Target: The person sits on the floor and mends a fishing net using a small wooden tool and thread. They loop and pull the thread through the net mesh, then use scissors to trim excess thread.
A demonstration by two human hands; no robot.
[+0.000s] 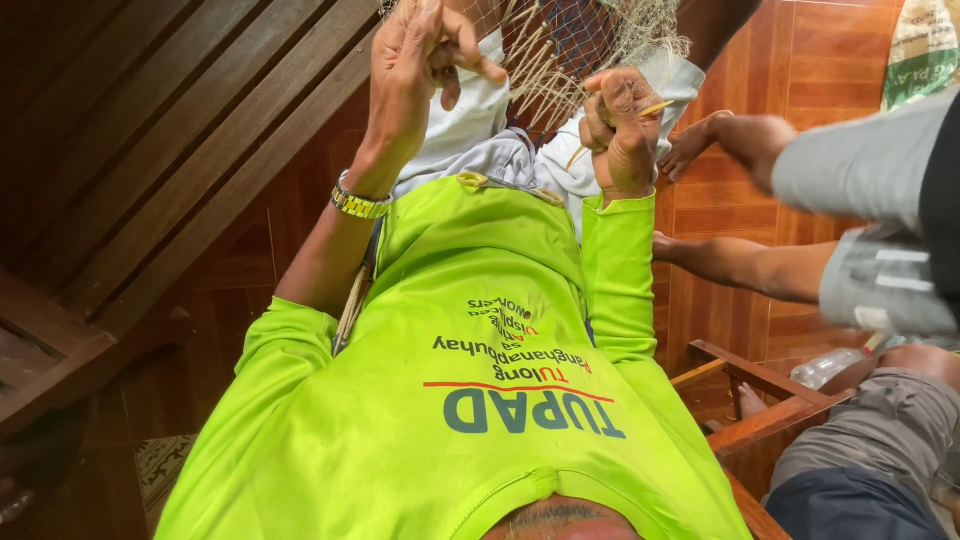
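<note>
At the far left, dark wooden slats (170, 120) are seen running diagonally, their ends cut off by the frame edge. The left hand (415, 70) is raised near the top of the view, a metal wristwatch (358, 204) worn on its wrist. Its fingers are curled loosely, thumb and forefinger pinched together on what appears to be a strand of the fishing net (560, 60); the strand itself is too fine to be made out clearly. The net is stretched between and above both hands, its upper part cut off by the top edge and its mesh partly lost against white cloth (470, 120) behind it.

The lower middle is filled by a bright green long-sleeved shirt (470, 400), by which the lap and legs are hidden.

The right hand (620, 130) is closed into a tight fist just beside the net, with a thin yellowish stick-like tool (655, 108) gripped in it; most of the tool is hidden inside the fist, so its kind cannot be told.

Further right, another person's arms (740, 200) are reached in over the reddish tiled floor (810, 60); that person's hands are partly hidden behind the fist. A grey sleeve (860, 170) is cut off at the right edge. A wooden chair frame (760, 390) is seen below.
</note>
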